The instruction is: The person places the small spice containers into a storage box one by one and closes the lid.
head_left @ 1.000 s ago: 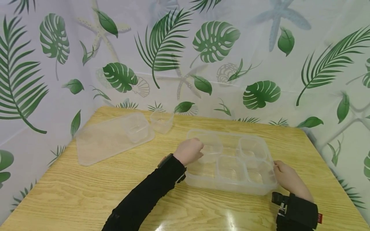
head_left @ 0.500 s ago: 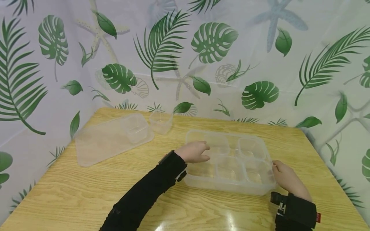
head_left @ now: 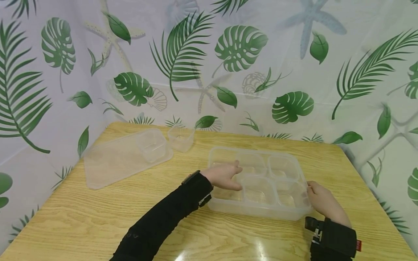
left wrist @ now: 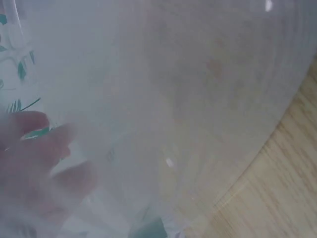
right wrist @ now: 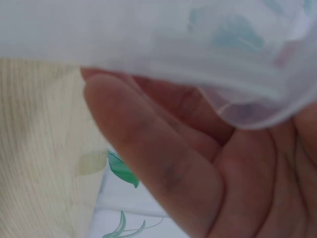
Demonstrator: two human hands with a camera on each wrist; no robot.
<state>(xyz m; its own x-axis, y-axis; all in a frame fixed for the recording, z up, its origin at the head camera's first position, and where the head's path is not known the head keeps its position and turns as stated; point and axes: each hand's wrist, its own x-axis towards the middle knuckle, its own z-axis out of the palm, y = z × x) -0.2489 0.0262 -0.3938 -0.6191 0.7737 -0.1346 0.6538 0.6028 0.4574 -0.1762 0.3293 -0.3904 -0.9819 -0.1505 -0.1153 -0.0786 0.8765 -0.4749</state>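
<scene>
A large clear plastic storage box (head_left: 258, 212) lies on the table with several small clear containers inside. My left hand (head_left: 225, 175) reaches over its left part, thumb and fingers spread, fingertips at the back middle small container (head_left: 253, 159). Frosted plastic fills most of the left wrist view, with blurred fingers (left wrist: 49, 153) behind it. At the right end, my right hand (head_left: 324, 201) holds the box's side wall. In the right wrist view its fingers (right wrist: 143, 134) lie along the translucent wall (right wrist: 124, 34), and the thumb is hidden.
A flat translucent lid (head_left: 114, 163) lies at the left, with a small clear container (head_left: 151, 146) on its right end. Another small container (head_left: 181, 139) stands beside it near the back edge. A leaf-patterned sheet (head_left: 209, 54) hangs behind the wooden table (head_left: 81, 221).
My left hand has moved right and its fingers have spread. The back small container has slid right inside the box, toward the middle. My right hand keeps its place on the box.
</scene>
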